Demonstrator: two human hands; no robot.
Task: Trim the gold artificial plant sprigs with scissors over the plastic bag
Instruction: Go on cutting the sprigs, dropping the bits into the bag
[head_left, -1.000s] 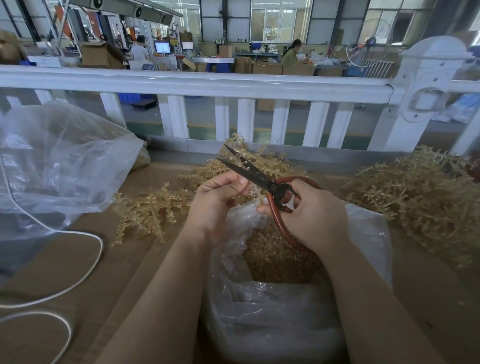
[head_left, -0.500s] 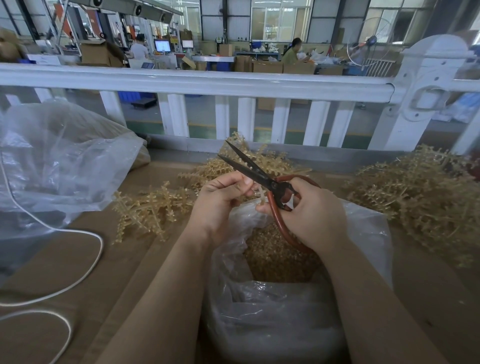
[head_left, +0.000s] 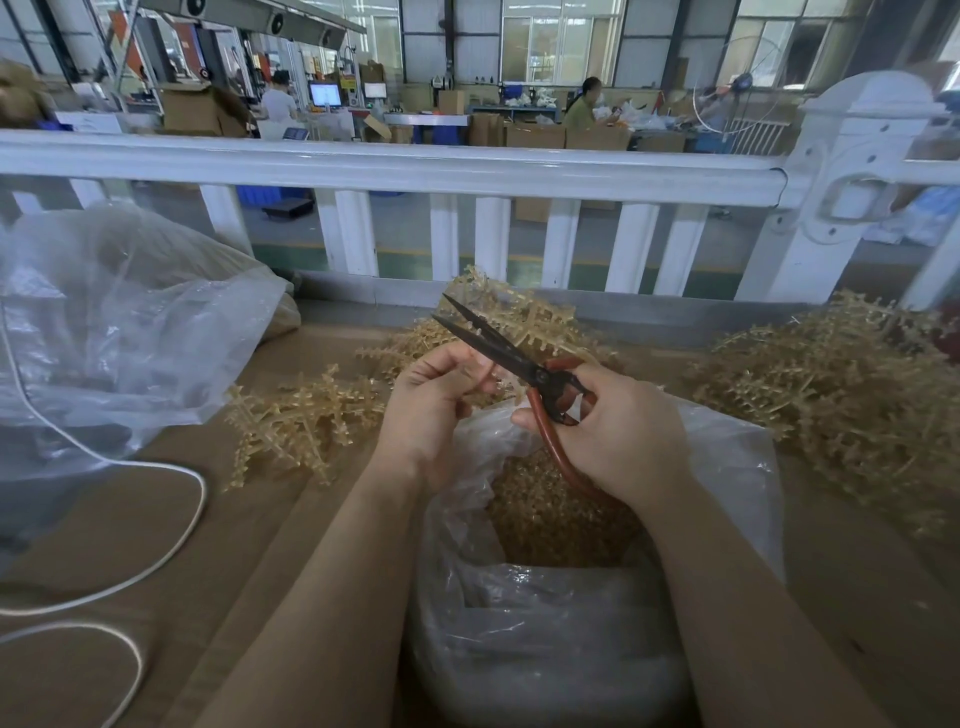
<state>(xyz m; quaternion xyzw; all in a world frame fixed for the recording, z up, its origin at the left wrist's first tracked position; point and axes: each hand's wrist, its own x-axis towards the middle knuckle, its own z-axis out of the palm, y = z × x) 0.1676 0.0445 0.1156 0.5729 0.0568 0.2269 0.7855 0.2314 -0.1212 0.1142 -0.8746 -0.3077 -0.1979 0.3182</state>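
Observation:
My right hand (head_left: 618, 431) grips the red-handled scissors (head_left: 511, 358), whose dark blades stand slightly apart and point up-left. My left hand (head_left: 434, 400) pinches a small gold sprig piece (head_left: 493, 387) just under the blades, mostly hidden by the fingers. Both hands hover over the clear plastic bag (head_left: 727, 457), which holds a heap of gold trimmings (head_left: 545, 514). Gold sprigs (head_left: 301, 421) lie on the table to the left, and more of them (head_left: 519, 317) rest behind the scissors.
A big pile of gold sprigs (head_left: 841, 395) fills the right side. A large clear bag (head_left: 119, 322) sits at left, with a white cord (head_left: 156, 551) looping over the brown table (head_left: 270, 525). A white railing (head_left: 415, 166) runs along the far edge.
The scissors' blades have opened a little wider and lifted slightly. My left hand stays under them, pinching the sprig piece.

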